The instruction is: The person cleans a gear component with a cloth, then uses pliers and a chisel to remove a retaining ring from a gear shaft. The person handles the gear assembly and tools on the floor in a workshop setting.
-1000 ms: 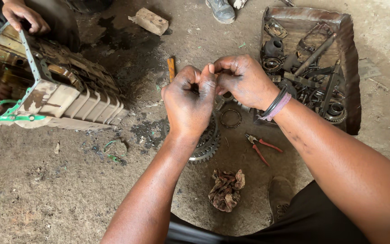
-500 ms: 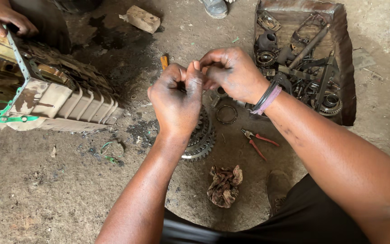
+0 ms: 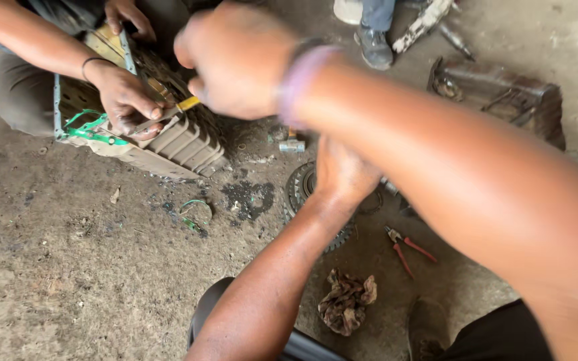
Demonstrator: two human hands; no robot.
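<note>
The toothed gear [image 3: 300,189] lies flat on the dirt floor [image 3: 68,281] just in front of us, half hidden under our left hand [image 3: 342,170], which rests down on it or just above it; the hand's fingers are turned away from the camera, so we cannot tell whether they clasp anything. Our right hand [image 3: 239,63] is raised close to the lens, blurred, curled into a loose fist, and we cannot tell if something small sits inside it. We judge the gear to be steel: heavy for its size, rigid, not fragile, and probably greasy, so it would slip in bare fingers. The teeth on the rim look sharp enough to bite, so the better hold would be across the flat faces or through the centre opening, with the rim pinched only between teeth. A crumpled rag [image 3: 347,301] and red-handled pliers [image 3: 406,249] lie near it on our right. Well apart on our left, another person's hand [image 3: 125,100] works a yellow-handled tool [image 3: 168,112] against a ribbed metal casing [image 3: 182,144].
</note>
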